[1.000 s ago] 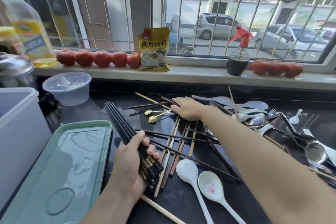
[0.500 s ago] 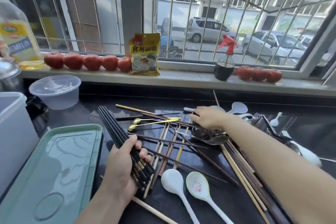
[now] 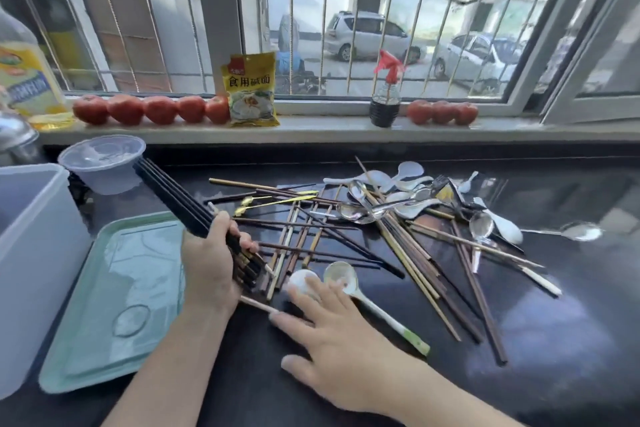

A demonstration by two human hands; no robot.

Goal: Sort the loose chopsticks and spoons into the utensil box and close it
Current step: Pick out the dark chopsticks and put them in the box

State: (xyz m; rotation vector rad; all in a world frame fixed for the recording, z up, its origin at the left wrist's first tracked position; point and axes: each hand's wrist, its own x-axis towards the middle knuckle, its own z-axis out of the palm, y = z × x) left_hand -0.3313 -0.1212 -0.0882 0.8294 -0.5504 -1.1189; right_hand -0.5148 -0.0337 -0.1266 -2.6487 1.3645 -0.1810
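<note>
Black chopsticks: a bundle of black chopsticks (image 3: 180, 198) stands slanted up and away in the left hand, its lower ends fanned out below the fingers, its upper end reaching toward the clear plastic bowl (image 3: 104, 161).
What changed: a second ago the right hand was stretched far out over the middle of the pile; now it is pulled back near the body. The bundle looks the same size, so no new stick seems to have joined it.
Meaning for the task: sorting is at an early stage, I judge; most pieces are still loose and nothing is in the box yet.
Left hand: the left hand (image 3: 211, 263) is clenched round the bundle near its lower end, thumb across the top.
Right hand: the right hand (image 3: 332, 326) lies flat with fingers straight and spread, holding nothing; its fingertips cover the bowl of a white spoon (image 3: 301, 282) and reach a pale chopstick (image 3: 256, 303) lying just below the left hand. Whether they press down I cannot tell.
Loose pile: brown and pale chopsticks (image 3: 408, 253) crisscross the dark counter (image 3: 554, 340), with metal and white spoons (image 3: 398, 198) heaped at the far side and a patterned spoon (image 3: 367, 302) beside the right hand.
Box: the white box (image 3: 31, 253) sits at the left edge, open; its green lid (image 3: 114, 298) lies flat beside it.
</note>
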